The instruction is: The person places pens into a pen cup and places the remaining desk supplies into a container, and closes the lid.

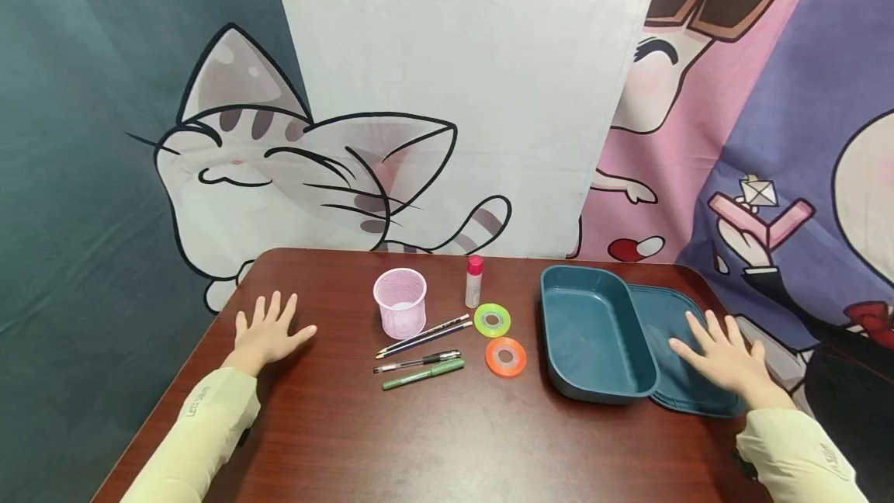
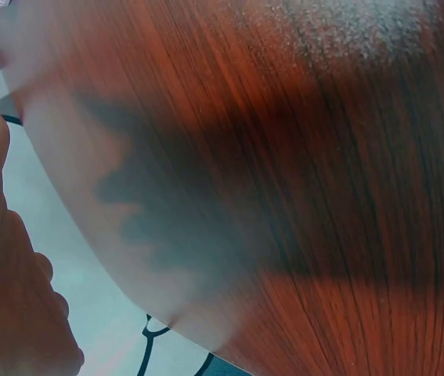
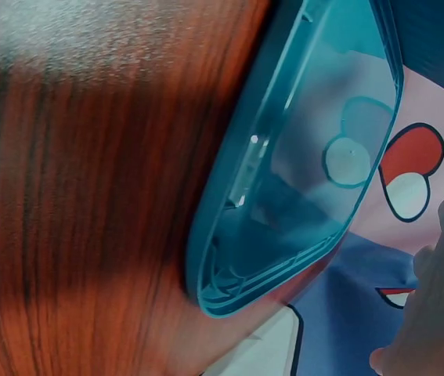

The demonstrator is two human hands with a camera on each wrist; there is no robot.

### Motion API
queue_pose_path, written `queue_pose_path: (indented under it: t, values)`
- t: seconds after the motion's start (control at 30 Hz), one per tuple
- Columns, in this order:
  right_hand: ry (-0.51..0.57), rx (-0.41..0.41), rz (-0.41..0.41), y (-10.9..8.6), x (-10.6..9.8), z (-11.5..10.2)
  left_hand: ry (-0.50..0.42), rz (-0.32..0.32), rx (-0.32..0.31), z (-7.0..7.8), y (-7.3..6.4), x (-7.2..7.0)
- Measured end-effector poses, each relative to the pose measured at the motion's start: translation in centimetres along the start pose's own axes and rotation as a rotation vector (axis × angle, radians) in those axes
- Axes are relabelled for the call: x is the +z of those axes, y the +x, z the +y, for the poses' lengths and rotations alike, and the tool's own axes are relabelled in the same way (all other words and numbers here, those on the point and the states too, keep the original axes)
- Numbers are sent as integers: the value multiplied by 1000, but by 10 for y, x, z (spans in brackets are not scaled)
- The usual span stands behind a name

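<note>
My left hand (image 1: 265, 336), fingers spread, is over the left side of the table; the left wrist view shows its shadow on the wood. Nothing is in it. With fingers spread too, my right hand (image 1: 728, 357) overlaps the flat teal lid (image 1: 667, 324) in the head view. In the right wrist view that hand (image 3: 433, 298) stands off from the raised rim of the lid (image 3: 214, 235). Left of the lid is a deep teal box (image 1: 594, 340), open at the top, partly covering the lid's edge.
Mid-table are a pink mesh pen cup (image 1: 403, 317), a glue stick (image 1: 474, 286), green tape (image 1: 492, 320) and orange tape (image 1: 506, 357). Two pencils (image 1: 424, 338), a black pen (image 1: 417, 362) and a green pen (image 1: 423, 373) lie before the cup. A printed cloth (image 1: 461, 45) hangs behind.
</note>
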State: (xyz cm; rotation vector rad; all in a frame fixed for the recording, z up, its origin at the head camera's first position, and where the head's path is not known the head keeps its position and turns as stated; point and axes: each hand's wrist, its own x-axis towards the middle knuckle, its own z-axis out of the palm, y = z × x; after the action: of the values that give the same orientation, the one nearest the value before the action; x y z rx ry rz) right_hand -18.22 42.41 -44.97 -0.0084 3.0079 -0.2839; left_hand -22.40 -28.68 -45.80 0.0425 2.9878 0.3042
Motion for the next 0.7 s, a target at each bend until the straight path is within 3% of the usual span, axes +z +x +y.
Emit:
queue_pose_path:
  t: [0.7]
  values:
    - [16, 3, -10, 3, 5, 2, -18, -15, -5, 2, -3, -3]
